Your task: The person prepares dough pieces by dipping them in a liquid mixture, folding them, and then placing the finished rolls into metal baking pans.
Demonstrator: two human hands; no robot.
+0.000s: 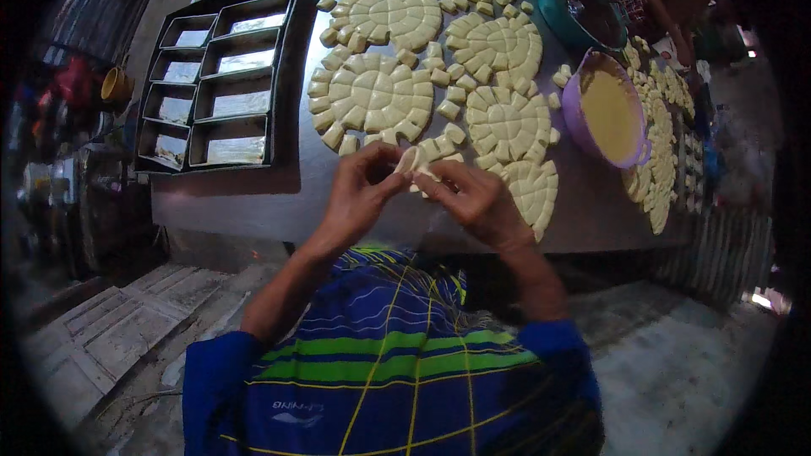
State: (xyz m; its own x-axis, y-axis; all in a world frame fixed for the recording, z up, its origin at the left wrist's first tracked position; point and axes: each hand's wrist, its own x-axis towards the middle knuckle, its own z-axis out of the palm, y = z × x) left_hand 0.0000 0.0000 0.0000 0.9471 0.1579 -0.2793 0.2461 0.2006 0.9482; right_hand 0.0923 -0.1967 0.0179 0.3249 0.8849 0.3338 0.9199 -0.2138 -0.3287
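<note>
Both my hands meet above the near edge of a metal table (245, 207). A small pale piece of dough (409, 160) is pinched between the thumb and fingers of my left hand (365, 179). My right hand (470, 194) has its thumb and fingers closed at the piece's other side, on pale dough too. Just beyond my hands lies a round dough slab (372, 93) scored into segments, with cut dough pieces (443, 145) beside it. Another scored dough slab (530, 190) lies partly behind my right hand.
A dark metal tray of rectangular compartments (197, 65) stands at the left. On the right are a purple basin (583, 110) with yellowish contents and a teal basin (553, 13). More scored slabs (389, 17) cover the far table. Another person (676, 0) is at the far right.
</note>
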